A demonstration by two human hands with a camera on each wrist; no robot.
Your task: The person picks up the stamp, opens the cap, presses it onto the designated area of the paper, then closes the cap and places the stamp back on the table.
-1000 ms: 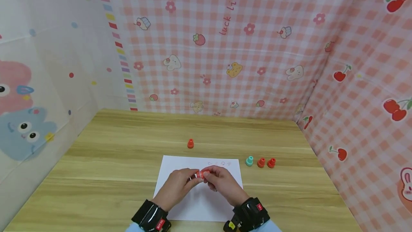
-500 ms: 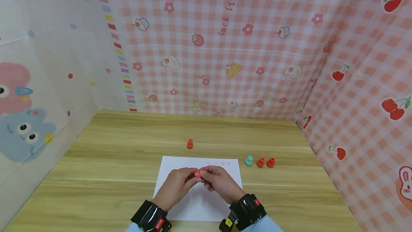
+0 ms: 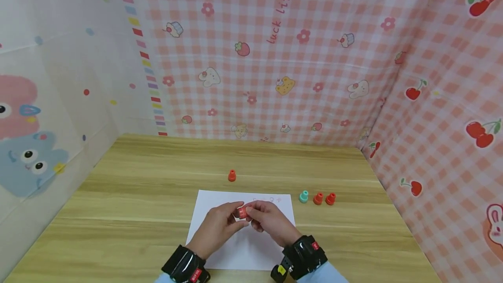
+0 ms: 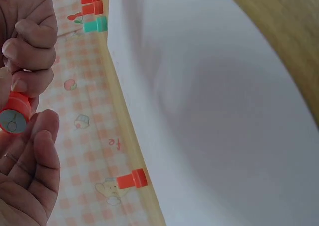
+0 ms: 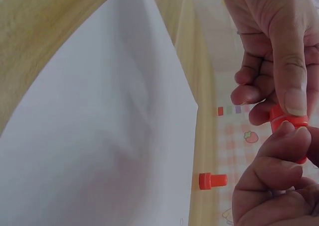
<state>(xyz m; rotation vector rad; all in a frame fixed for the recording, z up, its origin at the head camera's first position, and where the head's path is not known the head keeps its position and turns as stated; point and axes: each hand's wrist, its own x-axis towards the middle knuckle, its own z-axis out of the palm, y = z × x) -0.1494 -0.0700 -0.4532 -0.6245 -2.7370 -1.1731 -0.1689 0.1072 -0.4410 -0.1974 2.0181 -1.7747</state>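
Note:
A small red toy stamp (image 3: 242,212) is held above the white paper (image 3: 239,248). My right hand (image 3: 271,222) pinches it between thumb and fingers. The left hand (image 3: 216,226) is around the stamp's other end, its thumb and index finger spread apart. In the left wrist view, the stamp (image 4: 15,114) shows a pale round end with a small line drawing. In the right wrist view, the left thumb (image 5: 294,99) overlaps the red stamp, and fingers hide part of it.
Faint small prints line the paper's far edge. A red stamp (image 3: 232,175) stands beyond the paper. A teal stamp (image 3: 304,196) and two red stamps (image 3: 318,198) stand in a row to its right. Patterned cloth (image 3: 259,64) walls off the wooden table (image 3: 129,187).
The pale band seen on the stamp a second ago no longer shows. My left thumb has moved away from the stamp, while the right hand keeps its pinch.

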